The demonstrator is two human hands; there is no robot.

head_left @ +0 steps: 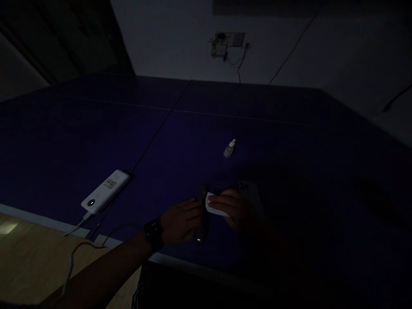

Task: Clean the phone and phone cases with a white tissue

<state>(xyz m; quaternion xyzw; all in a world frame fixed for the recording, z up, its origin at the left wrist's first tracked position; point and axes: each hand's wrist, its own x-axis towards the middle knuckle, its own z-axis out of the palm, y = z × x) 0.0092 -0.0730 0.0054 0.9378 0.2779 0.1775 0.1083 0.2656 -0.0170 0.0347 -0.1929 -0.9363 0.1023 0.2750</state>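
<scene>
Left hand (183,219) curls over the dark, elongated, probably stiff device (204,223), best held mid-body; to its right, right hand (237,209) pinches a white, soft-looking sheet (216,210).

the right fingers (222,200) hold a white wipe (213,209).

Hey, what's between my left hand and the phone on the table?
In the head view, a long dark object at your left hand's fingers, then a white cloth or paper held in your right hand; the phone lies just past that hand.
</scene>
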